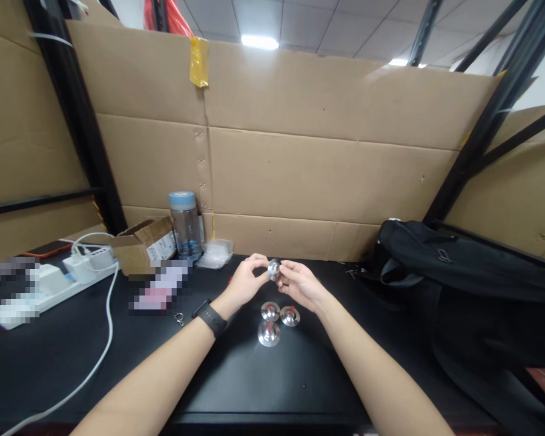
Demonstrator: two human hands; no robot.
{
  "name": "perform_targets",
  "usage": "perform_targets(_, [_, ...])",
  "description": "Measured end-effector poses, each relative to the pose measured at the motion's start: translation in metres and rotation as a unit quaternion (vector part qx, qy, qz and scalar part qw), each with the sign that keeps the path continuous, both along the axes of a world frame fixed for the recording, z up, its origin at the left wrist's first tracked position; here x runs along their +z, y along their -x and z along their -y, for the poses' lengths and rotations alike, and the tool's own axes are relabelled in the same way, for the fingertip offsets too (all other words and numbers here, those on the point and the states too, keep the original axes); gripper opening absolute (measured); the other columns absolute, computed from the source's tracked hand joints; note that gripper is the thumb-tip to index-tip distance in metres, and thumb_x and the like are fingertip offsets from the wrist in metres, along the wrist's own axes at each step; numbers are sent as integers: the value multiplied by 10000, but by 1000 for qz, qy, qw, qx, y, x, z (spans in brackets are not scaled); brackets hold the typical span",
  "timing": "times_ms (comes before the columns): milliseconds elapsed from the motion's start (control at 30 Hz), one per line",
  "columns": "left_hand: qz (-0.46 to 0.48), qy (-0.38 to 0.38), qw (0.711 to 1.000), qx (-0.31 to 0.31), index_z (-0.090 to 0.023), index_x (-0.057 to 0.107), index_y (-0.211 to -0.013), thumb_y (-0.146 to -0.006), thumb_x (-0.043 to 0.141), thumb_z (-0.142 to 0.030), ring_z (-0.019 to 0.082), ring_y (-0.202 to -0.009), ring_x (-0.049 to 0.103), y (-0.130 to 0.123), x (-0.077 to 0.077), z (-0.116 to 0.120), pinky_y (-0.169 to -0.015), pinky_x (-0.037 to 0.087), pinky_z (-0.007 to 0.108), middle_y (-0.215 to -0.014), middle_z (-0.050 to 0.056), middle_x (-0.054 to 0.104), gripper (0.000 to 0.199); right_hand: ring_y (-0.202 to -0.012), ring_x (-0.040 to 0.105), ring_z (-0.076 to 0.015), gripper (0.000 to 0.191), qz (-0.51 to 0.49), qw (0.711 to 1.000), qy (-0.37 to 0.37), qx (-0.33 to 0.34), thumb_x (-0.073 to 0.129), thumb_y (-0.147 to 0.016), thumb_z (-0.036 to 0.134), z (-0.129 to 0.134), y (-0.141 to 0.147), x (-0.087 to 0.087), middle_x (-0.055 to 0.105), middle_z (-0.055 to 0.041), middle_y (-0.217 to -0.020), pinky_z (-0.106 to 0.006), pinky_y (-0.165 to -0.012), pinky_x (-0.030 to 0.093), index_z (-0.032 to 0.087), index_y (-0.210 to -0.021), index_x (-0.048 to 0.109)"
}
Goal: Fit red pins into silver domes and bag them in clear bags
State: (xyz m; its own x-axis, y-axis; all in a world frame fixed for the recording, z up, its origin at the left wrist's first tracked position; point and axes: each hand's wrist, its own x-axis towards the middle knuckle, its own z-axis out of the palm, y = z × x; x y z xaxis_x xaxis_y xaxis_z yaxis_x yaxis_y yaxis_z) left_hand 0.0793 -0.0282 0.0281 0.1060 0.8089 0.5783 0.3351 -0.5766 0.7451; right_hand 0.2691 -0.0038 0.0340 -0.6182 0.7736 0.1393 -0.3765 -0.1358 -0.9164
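Note:
Between my two hands is a small silvery finger cymbal (273, 270), raised above the black tabletop. My left hand (247, 280), with a dark watch (210, 318) on its wrist, pinches the cymbal's left edge. On the other side, the fingers of my right hand (302, 284) close on its right part. Three more finger cymbals lie just below my hands: one at the upper left (269, 312), one at the right (290, 316) and one nearest me (269, 334). Each has a red strap at its middle. A bit of something red (231, 280) shows behind my left hand.
Left on the tabletop (236, 387) stand a power strip (72, 284) with a white cable (110, 321), an open carton (140, 248), a water bottle (186, 233) and a clear plastic bag (215, 253). A metal clasp (178, 319) lies nearby. A black backpack (472, 284) fills the right.

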Motion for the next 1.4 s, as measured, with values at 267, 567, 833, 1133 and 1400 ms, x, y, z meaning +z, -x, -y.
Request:
perform_targets(267, [6,-32,999,35,-207,761,-871,-833,707,-272,201,-1002,592,3,1,-1,-969,425,339,-996,46,598,93,-686,601,-93,245,-45,996,77,8,802,-817,297,9,10,3,652,-28,-854,-223,-628,454,135,-943,668])
perform_targets(567, [-24,-37,996,80,-202,752,-827,-829,700,-291,220,-1005,592,3,3,0,-962,440,374,-997,58,622,102,-631,591,-107,338,19,997,6,-74,792,-793,424,6,16,-7,657,-21,-839,-222,-550,432,201,-977,617])
perform_targets(833, [-139,-13,974,181,-264,769,-835,-854,689,-361,271,-1072,526,1,4,7,-959,371,456,-1009,51,618,127,-701,662,-193,219,248,876,-330,-248,621,-896,394,-3,11,-11,732,-73,-877,-328,-668,511,202,-925,722])
perform_targets(1133, [-183,-19,966,179,-271,769,-833,-843,704,-318,277,-1090,506,-3,2,10,-961,335,457,-1021,54,621,81,-690,647,-192,155,328,791,-430,-286,598,-878,257,-1,10,-10,744,-59,-842,-314,-682,490,213,-890,746])
perform_targets(1400, [-173,-15,979,111,-286,734,-981,-900,613,-328,244,-1106,559,10,5,5,-976,377,405,-1116,32,671,151,-878,637,-201,138,467,683,-505,-247,546,-928,218,6,2,0,697,-37,-972,-296,-710,430,251,-903,677])
